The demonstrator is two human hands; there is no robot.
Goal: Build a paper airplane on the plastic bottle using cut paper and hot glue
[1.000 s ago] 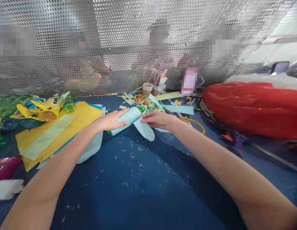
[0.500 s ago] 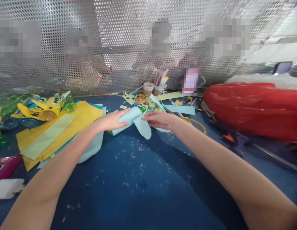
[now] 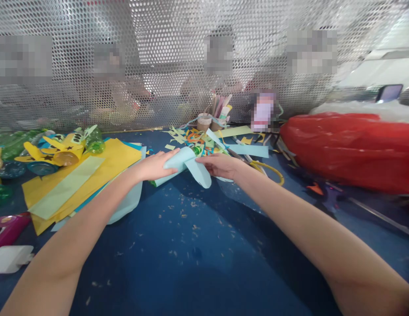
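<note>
At the far left, a magenta device (image 3: pixel 11 228) lies behind a white plug (image 3: pixel 13 259) on the blue table (image 3: pixel 151 263). Beyond them are green plastic bottles (image 3: pixel 21 142) and yellow paper cut-outs (image 3: pixel 61 151), then overlapping yellow sheets (image 3: pixel 120 154) with a pale green strip (image 3: pixel 66 188) slanting across them.

The left hand (image 3: pixel 158 166) is partly open, curved around the light-blue paper tube (image 3: pixel 182 157) and holding it against the table, with the thumb along its near side and the fingers over its top. The left arm reaches in from the lower left corner, passing over the sheets, forearm angled up and inward, the back of the hand showing.

The tube lies tilted in the middle of the table, its right end higher in view, a bit of green showing at each end. A rounded light-blue piece (image 3: pixel 200 175) crosses that right end and points down toward the near side.

The right hand (image 3: pixel 220 166) is narrow, its fingers close together and holding the piece by its upper end. The right arm stretches in from the lower right corner, the wrist slightly bent, just left of a yellow loop (image 3: pixel 273 175). Farther right sits a large red bag (image 3: pixel 349 151).
</note>
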